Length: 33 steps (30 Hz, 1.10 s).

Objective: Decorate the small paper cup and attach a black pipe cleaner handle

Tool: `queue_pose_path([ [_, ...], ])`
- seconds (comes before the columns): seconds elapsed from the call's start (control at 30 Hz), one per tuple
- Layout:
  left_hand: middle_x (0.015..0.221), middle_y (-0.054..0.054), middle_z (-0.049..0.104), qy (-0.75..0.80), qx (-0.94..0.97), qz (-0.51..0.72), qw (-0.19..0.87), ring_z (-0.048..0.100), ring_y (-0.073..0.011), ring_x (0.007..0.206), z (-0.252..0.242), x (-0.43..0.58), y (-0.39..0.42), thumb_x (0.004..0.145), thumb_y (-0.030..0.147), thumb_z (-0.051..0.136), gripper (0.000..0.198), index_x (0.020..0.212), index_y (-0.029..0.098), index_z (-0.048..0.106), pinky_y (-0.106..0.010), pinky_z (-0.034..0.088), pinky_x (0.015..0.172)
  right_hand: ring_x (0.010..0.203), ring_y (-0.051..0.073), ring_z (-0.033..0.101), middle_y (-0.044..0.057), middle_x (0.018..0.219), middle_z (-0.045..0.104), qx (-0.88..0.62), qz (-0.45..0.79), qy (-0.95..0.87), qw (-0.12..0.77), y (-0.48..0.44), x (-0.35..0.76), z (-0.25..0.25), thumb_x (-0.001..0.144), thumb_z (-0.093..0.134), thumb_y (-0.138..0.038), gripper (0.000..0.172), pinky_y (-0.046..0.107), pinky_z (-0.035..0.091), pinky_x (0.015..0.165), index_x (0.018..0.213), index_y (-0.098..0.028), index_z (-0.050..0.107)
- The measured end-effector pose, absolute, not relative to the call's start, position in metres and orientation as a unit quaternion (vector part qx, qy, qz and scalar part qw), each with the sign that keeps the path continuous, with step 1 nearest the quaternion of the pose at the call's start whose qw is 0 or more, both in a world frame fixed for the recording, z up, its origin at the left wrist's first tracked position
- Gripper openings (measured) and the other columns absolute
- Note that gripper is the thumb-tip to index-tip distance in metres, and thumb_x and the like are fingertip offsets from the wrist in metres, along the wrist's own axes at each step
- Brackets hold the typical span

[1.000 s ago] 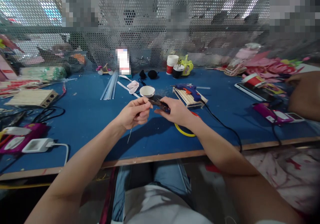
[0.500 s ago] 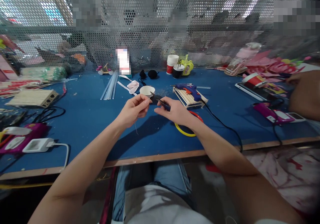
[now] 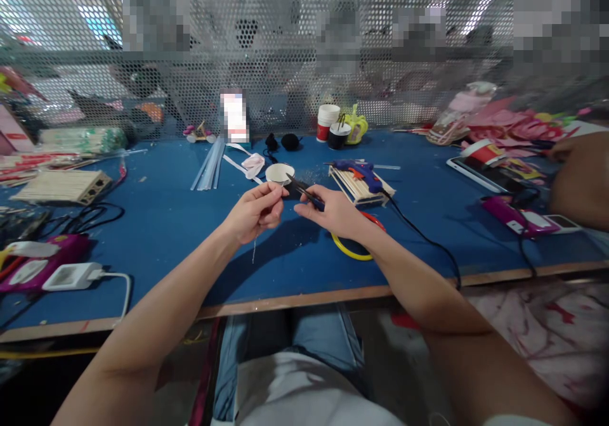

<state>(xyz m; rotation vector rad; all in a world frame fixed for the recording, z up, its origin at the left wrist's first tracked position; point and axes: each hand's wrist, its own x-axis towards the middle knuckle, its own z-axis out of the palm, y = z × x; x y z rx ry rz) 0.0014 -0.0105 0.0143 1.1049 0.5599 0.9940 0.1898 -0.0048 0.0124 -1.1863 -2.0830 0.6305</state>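
My left hand (image 3: 257, 213) is closed, its thumb and forefinger pinching a thin pale thread (image 3: 254, 248) whose loose end hangs down below the palm. Just to the right, the fingers of my right hand (image 3: 335, 209) are wrapped round dark scissors (image 3: 304, 191). Their pointed tips aim up and left, close to the left fingertips; whether they touch the thread is too small to tell. Right behind the fingertips is a round white cup (image 3: 280, 173), partly covered by the hands and scissors. Partly under my right forearm lies a red and yellow ring (image 3: 352, 248).
A blue glue gun (image 3: 356, 172) rests on a small stick rack (image 3: 349, 186), its cable running right. Clear glue sticks (image 3: 209, 165), black yarn balls (image 3: 290, 141) and paper cups (image 3: 328, 118) stand behind. Power strips (image 3: 521, 217) lie at both sides. Another person's arm (image 3: 583, 172) is at right.
My left hand has shifted very slightly left and the thread's hanging end has swung left. The scissors' blades look slightly more raised. My right hand is almost unmoved.
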Motion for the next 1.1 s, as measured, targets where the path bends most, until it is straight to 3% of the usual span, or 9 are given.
queue_pose_path([
  [0.2, 0.048, 0.006, 0.044, 0.274, 0.496, 0.458, 0.685, 0.023, -0.0003, 0.034, 0.013, 0.002, -0.008, 0.076, 0.029, 0.058, 0.018, 0.09, 0.017, 0.054, -0.014, 0.017, 0.037, 0.067, 0.015, 0.055, 0.004, 0.076, 0.062, -0.451, 0.23, -0.803, 0.314, -0.009, 0.191, 0.017, 0.075, 0.05, -0.056, 0.045, 0.026, 0.041, 0.063, 0.095, -0.016, 0.056],
  [0.33, 0.056, 0.004, 0.048, 0.28, 0.488, 0.471, 0.679, 0.029, -0.0001, 0.038, 0.011, 0.002, -0.005, 0.073, 0.027, 0.062, 0.017, 0.084, 0.015, 0.055, -0.015, 0.02, 0.038, 0.077, 0.017, 0.057, 0.007, 0.088, 0.064, -0.428, 0.195, -0.836, 0.283, -0.007, 0.197, 0.044, 0.081, 0.042, -0.054, 0.046, 0.027, 0.041, 0.067, 0.101, -0.015, 0.057],
  [0.53, 0.055, 0.004, 0.046, 0.287, 0.497, 0.473, 0.669, 0.027, 0.0003, 0.038, 0.008, -0.001, -0.002, 0.075, 0.029, 0.061, 0.017, 0.078, 0.013, 0.054, -0.016, 0.017, 0.038, 0.075, 0.02, 0.057, 0.009, 0.08, 0.061, -0.493, 0.053, -0.829, 0.258, 0.049, 0.204, 0.105, 0.081, 0.04, -0.058, 0.049, 0.03, 0.04, 0.066, 0.092, -0.014, 0.057],
  [0.67, 0.054, 0.004, 0.046, 0.304, 0.503, 0.467, 0.661, 0.027, 0.0003, 0.037, 0.007, -0.002, -0.002, 0.074, 0.032, 0.061, 0.02, 0.076, 0.013, 0.054, -0.016, 0.016, 0.038, 0.066, 0.016, 0.056, 0.008, 0.076, 0.061, -0.489, 0.096, -0.84, 0.215, 0.101, 0.189, 0.12, 0.087, 0.035, -0.05, 0.042, 0.029, 0.042, 0.063, 0.088, -0.014, 0.056],
  [0.8, 0.053, 0.004, 0.046, 0.318, 0.499, 0.457, 0.664, 0.026, 0.0007, 0.037, 0.003, 0.001, -0.002, 0.073, 0.034, 0.062, 0.022, 0.075, 0.013, 0.054, -0.016, 0.015, 0.038, 0.077, 0.019, 0.058, 0.011, 0.089, 0.063, -0.498, 0.048, -0.848, 0.175, 0.149, 0.163, 0.11, 0.089, 0.032, -0.032, 0.031, 0.03, 0.043, 0.07, 0.1, -0.012, 0.053],
  [0.93, 0.053, 0.004, 0.046, 0.328, 0.509, 0.442, 0.662, 0.027, 0.0009, 0.037, 0.002, 0.002, -0.002, 0.074, 0.036, 0.061, 0.023, 0.075, 0.014, 0.054, -0.015, 0.015, 0.039, 0.104, 0.025, 0.052, 0.017, 0.117, 0.055, -0.528, -0.049, -0.848, 0.021, 0.194, 0.148, 0.084, 0.088, 0.028, -0.029, 0.04, 0.033, 0.039, 0.084, 0.116, -0.008, 0.048],
  [1.1, 0.053, 0.004, 0.047, 0.348, 0.512, 0.447, 0.646, 0.027, 0.001, 0.037, 0.001, -0.001, 0.003, 0.074, 0.037, 0.061, 0.024, 0.074, 0.014, 0.053, -0.015, 0.015, 0.038, 0.103, 0.029, 0.054, 0.02, 0.119, 0.054, -0.553, -0.026, -0.829, -0.08, 0.231, 0.15, 0.048, 0.083, 0.042, -0.032, 0.047, 0.035, 0.041, 0.08, 0.122, -0.006, 0.048],
])
